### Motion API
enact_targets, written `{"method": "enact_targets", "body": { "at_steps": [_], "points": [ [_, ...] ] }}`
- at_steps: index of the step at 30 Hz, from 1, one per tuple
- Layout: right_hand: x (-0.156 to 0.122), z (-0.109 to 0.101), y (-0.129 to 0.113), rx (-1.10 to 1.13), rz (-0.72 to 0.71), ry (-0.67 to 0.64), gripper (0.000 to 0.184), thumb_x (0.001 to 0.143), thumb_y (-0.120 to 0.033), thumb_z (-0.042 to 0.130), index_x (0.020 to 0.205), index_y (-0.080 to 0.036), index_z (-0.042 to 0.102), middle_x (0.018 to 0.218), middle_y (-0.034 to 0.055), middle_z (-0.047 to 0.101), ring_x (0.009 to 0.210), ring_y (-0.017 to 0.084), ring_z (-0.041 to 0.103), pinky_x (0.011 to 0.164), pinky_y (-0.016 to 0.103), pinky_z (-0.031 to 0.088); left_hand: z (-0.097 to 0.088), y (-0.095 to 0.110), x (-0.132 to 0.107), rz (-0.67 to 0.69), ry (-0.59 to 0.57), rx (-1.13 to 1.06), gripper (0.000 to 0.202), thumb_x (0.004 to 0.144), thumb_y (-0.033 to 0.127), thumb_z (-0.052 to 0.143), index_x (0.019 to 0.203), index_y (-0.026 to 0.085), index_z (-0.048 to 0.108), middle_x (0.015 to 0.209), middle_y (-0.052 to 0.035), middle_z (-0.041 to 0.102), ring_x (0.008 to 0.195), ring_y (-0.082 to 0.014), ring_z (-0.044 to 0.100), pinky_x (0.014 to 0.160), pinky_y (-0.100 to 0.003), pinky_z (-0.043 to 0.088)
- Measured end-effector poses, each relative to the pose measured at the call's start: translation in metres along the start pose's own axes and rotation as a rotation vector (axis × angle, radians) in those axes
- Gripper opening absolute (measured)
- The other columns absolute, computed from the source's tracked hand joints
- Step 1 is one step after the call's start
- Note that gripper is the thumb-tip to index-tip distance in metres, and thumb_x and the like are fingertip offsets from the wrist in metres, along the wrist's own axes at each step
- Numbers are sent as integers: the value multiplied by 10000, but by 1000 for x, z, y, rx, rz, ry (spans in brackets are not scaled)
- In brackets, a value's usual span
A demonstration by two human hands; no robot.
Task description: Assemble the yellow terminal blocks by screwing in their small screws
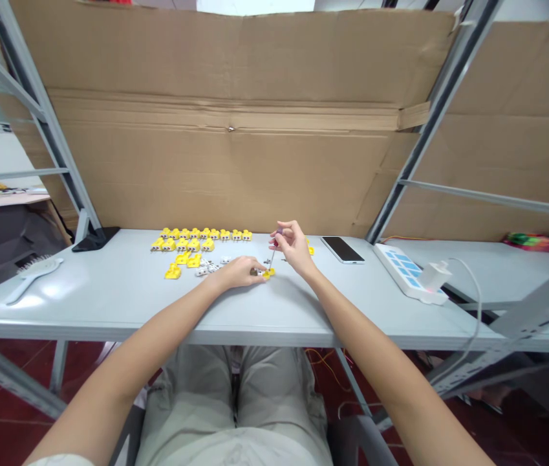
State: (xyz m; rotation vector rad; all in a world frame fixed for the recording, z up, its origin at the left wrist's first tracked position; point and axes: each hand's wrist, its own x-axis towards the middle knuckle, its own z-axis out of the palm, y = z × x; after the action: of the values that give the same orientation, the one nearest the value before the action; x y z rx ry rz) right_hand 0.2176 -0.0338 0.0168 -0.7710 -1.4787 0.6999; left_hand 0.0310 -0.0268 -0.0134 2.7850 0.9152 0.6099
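Left hand (238,272): curled and closed, resting low over the tabletop, its fingertips (257,272) pinching a small yellow terminal connector (268,273).

Right hand (294,247): raised and partly closed, with the thumb and fingers gripping a slim screwdriver (273,255) that had a dark handle.

Screwdriver: angled downward, its metal shaft reaching the connector held by the other hand.

Held connector: between the hands, just above the table, near the person's middle.

Connector rows: many yellow terminal blocks (201,241) lay in tidy lines on the table, farther from the person than the hands.

Loose parts: small white connector pieces (209,267) lay just left of the held connector, beside two or three yellow blocks.

Table: a pale grey worktable (109,304) bore everything.

Right side: a black-screened smartphone (342,250), then a white power strip (410,275) with a white plug adapter (435,274).

Left side: a white hairbrush (34,278).

Behind: a flattened cardboard sheet (216,168) stood against a grey steel shelf frame (441,110).
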Motion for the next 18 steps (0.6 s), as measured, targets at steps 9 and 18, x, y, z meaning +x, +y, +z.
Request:
{"method": "enact_targets", "body": {
  "at_steps": [9,18],
  "points": [
    [0,0,-2,2,5,-57,446,754,-527,660,1064,-255,492,838,-24,567,714,123,627,681,362,626,-1,3,0,-14,-1,-13,330,844,369,666,1113,190,734,981,-86,731,830,-189,665,792,-244,466],
    [0,1,-2,-5,-5,-41,440,766,-564,638,1027,-251,471,839,-25,562,692,120,610,640,356,624,-1,3,0,-9,-4,-7,324,847,375,663,1102,191,738,989,-92,731,833,-191,664,796,-249,466]
  ]
}}
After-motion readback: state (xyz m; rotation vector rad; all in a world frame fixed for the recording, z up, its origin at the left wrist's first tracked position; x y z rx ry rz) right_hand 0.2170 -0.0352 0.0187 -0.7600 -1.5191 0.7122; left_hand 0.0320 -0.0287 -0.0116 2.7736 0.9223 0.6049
